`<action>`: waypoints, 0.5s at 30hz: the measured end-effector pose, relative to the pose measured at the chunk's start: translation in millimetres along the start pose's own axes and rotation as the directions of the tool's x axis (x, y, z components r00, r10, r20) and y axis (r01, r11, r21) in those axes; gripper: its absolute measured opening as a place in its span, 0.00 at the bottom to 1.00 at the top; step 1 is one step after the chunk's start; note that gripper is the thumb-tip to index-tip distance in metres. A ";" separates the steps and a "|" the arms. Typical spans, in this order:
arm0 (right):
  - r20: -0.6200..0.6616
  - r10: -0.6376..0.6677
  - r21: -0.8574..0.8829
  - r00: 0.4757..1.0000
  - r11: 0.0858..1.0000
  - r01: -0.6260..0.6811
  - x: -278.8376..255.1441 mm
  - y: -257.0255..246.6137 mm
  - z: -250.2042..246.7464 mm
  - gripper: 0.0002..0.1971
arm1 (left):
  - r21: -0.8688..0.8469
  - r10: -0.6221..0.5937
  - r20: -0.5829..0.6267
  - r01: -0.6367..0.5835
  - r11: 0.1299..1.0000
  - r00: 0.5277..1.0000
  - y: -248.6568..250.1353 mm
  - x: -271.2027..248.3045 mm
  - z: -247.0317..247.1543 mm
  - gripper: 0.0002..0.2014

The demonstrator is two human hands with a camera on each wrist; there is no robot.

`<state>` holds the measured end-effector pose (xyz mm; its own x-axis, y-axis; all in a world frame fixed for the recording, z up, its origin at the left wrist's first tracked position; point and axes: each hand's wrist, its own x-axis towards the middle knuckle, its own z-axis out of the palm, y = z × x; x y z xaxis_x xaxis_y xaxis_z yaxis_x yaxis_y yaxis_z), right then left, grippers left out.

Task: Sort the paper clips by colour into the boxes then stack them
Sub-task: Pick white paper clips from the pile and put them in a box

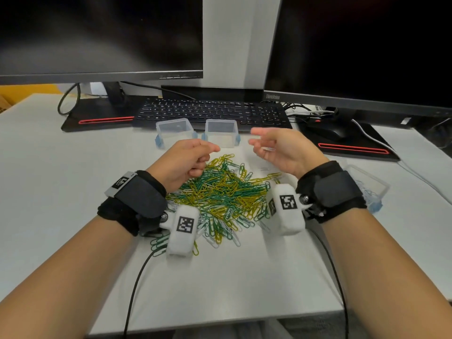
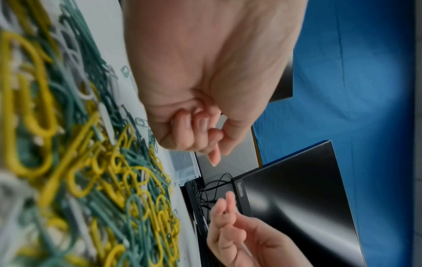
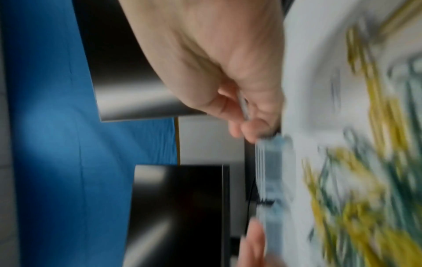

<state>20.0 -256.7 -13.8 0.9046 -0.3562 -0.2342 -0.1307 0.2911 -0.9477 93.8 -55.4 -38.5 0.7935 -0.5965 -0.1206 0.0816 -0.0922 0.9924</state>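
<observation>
A heap of yellow, green and white paper clips (image 1: pixel 220 192) lies on the white desk between my wrists. Two clear boxes (image 1: pixel 175 132) (image 1: pixel 221 133) stand side by side behind the heap, and both look empty. My left hand (image 1: pixel 208 155) hovers over the heap's far left edge with its fingers curled into the palm (image 2: pixel 205 133); nothing shows in it. My right hand (image 1: pixel 259 140) is raised beside the right box, palm turned inward. It holds a white paper clip (image 3: pixel 243 106) between thumb and fingers.
A third clear box (image 1: pixel 371 184) with pale clips in it sits at the right, partly hidden by my right wrist. A black keyboard (image 1: pixel 212 112), a mouse (image 1: pixel 327 133) and two dark monitors stand behind the boxes. The desk's front edge (image 1: pixel 220 319) is close.
</observation>
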 end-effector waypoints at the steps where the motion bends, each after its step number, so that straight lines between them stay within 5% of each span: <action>1: 0.007 0.069 -0.030 0.998 0.997 -0.069 -0.2 -1.6 -4.0 0.11 | 0.002 -0.021 0.004 0.021 1.000 1.000 -0.9 0.0 0.1 0.08; 4: 0.004 0.126 -0.412 0.992 0.904 -0.113 1.5 -4.5 -16.4 0.09 | -0.052 -0.057 -0.001 0.057 0.997 0.998 -2.2 1.1 1.1 0.07; 7: -0.031 0.001 -0.885 1.000 0.465 -0.028 1.4 -4.0 -27.2 0.10 | 0.011 -0.058 -0.064 0.059 0.998 0.996 -3.0 0.8 0.7 0.08; 9: 0.003 0.024 -0.950 1.000 0.313 -0.005 -0.4 -0.9 -27.5 0.10 | 0.067 -0.040 -0.064 0.045 0.997 0.997 -3.4 -0.1 2.0 0.09; 15: 0.123 0.075 -0.988 0.990 0.099 0.115 3.7 8.5 -19.2 0.17 | 0.222 -0.071 0.000 0.070 0.973 0.997 -4.6 -3.2 3.8 0.09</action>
<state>14.4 -272.6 -26.9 0.9353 -0.2216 -0.2760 -0.3098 -0.8897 -0.3353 88.6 -56.1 -42.7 0.7858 -0.5882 -0.1910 0.0008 -0.3079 0.9514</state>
